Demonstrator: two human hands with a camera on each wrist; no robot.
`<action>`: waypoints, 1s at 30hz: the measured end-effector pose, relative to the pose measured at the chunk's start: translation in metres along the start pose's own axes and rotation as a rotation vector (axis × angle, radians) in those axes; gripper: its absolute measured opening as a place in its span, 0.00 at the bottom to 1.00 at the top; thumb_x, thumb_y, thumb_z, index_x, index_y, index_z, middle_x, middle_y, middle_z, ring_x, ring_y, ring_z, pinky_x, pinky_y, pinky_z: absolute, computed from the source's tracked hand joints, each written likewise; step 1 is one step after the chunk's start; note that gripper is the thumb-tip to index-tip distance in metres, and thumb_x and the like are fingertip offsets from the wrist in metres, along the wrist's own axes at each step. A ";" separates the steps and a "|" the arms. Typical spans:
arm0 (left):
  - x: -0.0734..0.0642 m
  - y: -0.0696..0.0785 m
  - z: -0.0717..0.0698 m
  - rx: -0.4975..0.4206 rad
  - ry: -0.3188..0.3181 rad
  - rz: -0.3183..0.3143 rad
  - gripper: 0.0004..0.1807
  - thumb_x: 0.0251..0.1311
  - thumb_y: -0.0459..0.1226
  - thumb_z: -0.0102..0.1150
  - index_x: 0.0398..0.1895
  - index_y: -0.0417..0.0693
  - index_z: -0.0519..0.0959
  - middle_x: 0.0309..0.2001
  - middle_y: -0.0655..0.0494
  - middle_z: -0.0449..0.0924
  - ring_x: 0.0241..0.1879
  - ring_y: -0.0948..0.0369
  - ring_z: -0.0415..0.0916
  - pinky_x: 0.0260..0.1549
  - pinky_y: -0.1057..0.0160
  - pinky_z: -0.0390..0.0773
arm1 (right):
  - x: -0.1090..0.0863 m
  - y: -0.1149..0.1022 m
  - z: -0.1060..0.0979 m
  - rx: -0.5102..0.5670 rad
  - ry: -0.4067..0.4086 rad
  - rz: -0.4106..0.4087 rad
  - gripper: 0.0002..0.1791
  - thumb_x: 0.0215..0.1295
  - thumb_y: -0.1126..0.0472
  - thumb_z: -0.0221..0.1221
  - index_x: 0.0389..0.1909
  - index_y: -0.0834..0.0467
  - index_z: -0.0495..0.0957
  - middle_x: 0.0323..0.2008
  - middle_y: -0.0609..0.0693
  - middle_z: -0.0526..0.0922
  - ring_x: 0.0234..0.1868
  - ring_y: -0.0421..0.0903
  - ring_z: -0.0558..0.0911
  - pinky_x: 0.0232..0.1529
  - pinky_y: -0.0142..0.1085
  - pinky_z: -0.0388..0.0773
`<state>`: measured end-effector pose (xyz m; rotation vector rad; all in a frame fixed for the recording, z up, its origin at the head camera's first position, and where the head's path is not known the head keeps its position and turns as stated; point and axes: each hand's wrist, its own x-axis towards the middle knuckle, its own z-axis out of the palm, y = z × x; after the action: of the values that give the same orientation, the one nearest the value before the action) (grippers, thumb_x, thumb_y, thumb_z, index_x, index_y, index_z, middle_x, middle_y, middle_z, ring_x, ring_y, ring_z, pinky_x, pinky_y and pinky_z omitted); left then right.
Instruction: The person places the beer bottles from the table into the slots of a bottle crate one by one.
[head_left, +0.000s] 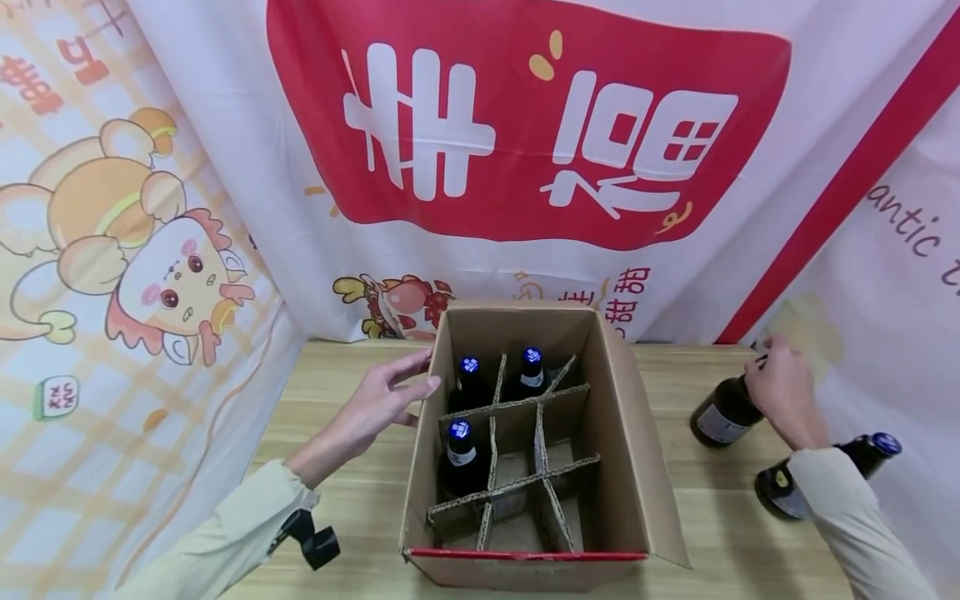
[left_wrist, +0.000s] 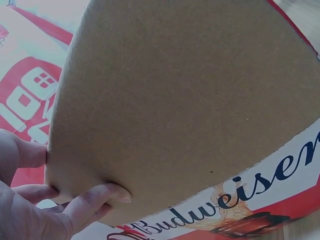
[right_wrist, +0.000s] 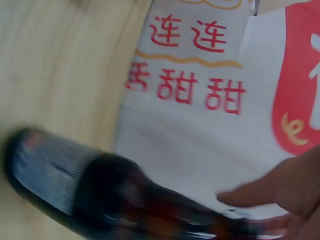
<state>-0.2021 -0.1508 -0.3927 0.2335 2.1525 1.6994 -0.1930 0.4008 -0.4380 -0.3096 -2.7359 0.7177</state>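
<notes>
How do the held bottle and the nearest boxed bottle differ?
The held bottle is outside the box, in the right hand; the boxed bottle stands inside, untouched. The boxed bottle shows its blue cap, the held bottle its body label. Both are dark.

Five bottles (head_left: 722,417), one cardboard box (head_left: 651,442), two hands (head_left: 783,387)
</notes>
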 end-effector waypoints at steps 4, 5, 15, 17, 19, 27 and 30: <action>-0.001 0.000 0.000 0.000 0.000 0.000 0.38 0.75 0.41 0.59 0.83 0.45 0.57 0.83 0.37 0.49 0.70 0.36 0.71 0.49 0.53 0.89 | -0.007 0.016 0.017 0.115 0.125 0.160 0.33 0.77 0.56 0.56 0.69 0.75 0.59 0.51 0.77 0.76 0.48 0.66 0.79 0.42 0.50 0.78; -0.001 0.001 0.000 0.001 0.001 0.000 0.38 0.75 0.41 0.59 0.83 0.45 0.57 0.83 0.37 0.48 0.70 0.36 0.71 0.49 0.53 0.89 | -0.008 0.019 0.023 0.161 0.183 0.199 0.34 0.76 0.53 0.58 0.69 0.73 0.60 0.53 0.75 0.77 0.50 0.63 0.79 0.44 0.46 0.78; 0.000 0.000 0.001 -0.007 -0.001 0.004 0.38 0.75 0.41 0.59 0.83 0.44 0.57 0.83 0.36 0.49 0.70 0.36 0.70 0.49 0.52 0.89 | -0.004 0.046 0.076 0.512 0.658 0.077 0.18 0.67 0.58 0.71 0.53 0.63 0.85 0.41 0.35 0.83 0.41 0.24 0.80 0.46 0.17 0.76; -0.001 0.000 0.000 -0.006 0.004 0.004 0.38 0.75 0.41 0.59 0.82 0.44 0.57 0.83 0.36 0.50 0.70 0.36 0.71 0.49 0.52 0.89 | -0.003 0.048 0.081 0.481 0.678 0.015 0.18 0.69 0.57 0.69 0.53 0.64 0.85 0.42 0.41 0.86 0.42 0.23 0.80 0.47 0.17 0.77; -0.001 0.000 0.000 -0.005 0.006 0.007 0.38 0.75 0.41 0.59 0.82 0.44 0.58 0.82 0.36 0.50 0.69 0.36 0.71 0.49 0.51 0.89 | -0.003 0.049 0.084 0.446 0.694 0.002 0.18 0.70 0.56 0.69 0.53 0.65 0.84 0.43 0.46 0.87 0.43 0.22 0.80 0.47 0.15 0.77; -0.002 0.001 0.000 0.007 0.008 0.007 0.37 0.75 0.41 0.59 0.82 0.44 0.58 0.82 0.36 0.50 0.68 0.36 0.72 0.50 0.51 0.89 | -0.003 0.037 0.088 0.412 0.711 0.120 0.26 0.69 0.48 0.69 0.59 0.61 0.83 0.47 0.56 0.87 0.40 0.21 0.73 0.43 0.18 0.72; -0.002 0.002 0.001 0.002 0.006 0.013 0.37 0.75 0.41 0.59 0.82 0.44 0.58 0.83 0.37 0.50 0.68 0.36 0.72 0.50 0.51 0.89 | -0.001 0.033 0.085 0.440 0.706 0.088 0.21 0.69 0.53 0.69 0.54 0.64 0.85 0.42 0.46 0.87 0.38 0.21 0.75 0.43 0.18 0.72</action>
<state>-0.2002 -0.1505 -0.3909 0.2433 2.1620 1.7066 -0.2164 0.3910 -0.5253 -0.4724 -1.8613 0.9802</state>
